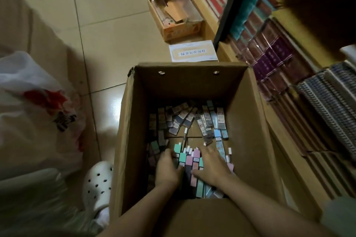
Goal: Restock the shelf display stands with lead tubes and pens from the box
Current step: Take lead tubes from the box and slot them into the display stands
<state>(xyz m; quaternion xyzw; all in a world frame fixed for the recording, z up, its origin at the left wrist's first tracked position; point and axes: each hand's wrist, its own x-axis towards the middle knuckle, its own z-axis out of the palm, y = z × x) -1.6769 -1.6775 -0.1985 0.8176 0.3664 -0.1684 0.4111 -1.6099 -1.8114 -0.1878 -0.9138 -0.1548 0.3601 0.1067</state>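
Note:
An open cardboard box (244, 121) stands on the floor below me, its bottom strewn with lead tubes and a pen (185, 135). Both my hands are deep inside it. My left hand (167, 169) and my right hand (212, 163) close from either side on a bunch of green, pink and dark lead tubes (189, 161), fingers curled round the pile. More loose lead tubes (212, 121) lie at the far end of the box, some blue, some dark. The shelf's display stands do not show clearly.
Shelving with red, purple and teal packs (269, 57) and spiral notebooks (327, 94) runs along the right. A smaller open carton (173, 15) and a white labelled box (192, 51) sit on the tiled floor beyond. A plastic bag (34, 106) and a white clog (98, 184) are at left.

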